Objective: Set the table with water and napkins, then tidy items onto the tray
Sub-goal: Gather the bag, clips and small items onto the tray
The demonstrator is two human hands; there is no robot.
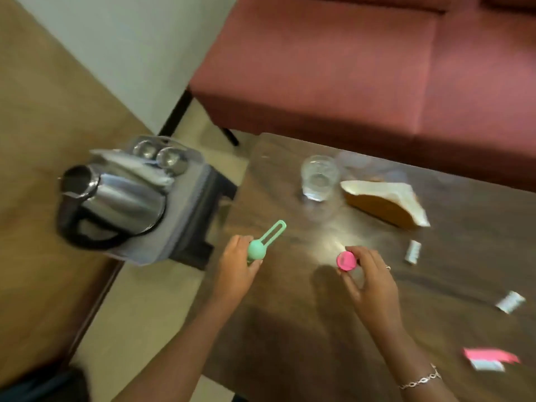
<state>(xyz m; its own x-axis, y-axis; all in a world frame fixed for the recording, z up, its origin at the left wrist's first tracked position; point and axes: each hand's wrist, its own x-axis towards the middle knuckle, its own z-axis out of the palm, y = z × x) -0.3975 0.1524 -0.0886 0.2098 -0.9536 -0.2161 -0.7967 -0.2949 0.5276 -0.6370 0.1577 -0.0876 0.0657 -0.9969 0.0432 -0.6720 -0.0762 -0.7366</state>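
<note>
My left hand grips a mint-green item with a round head and a long loop pointing up-right, at the table's left edge. My right hand pinches a small pink round item above the dark wooden table. A clear glass stands at the table's far side, beside a wooden napkin holder with white napkins. On a stool to the left sits a grey tray carrying a steel kettle, two upturned glasses and folded napkins.
Two small white sachets and a pink-and-white packet lie on the table's right side. A red sofa runs behind the table. A brown wooden surface fills the left.
</note>
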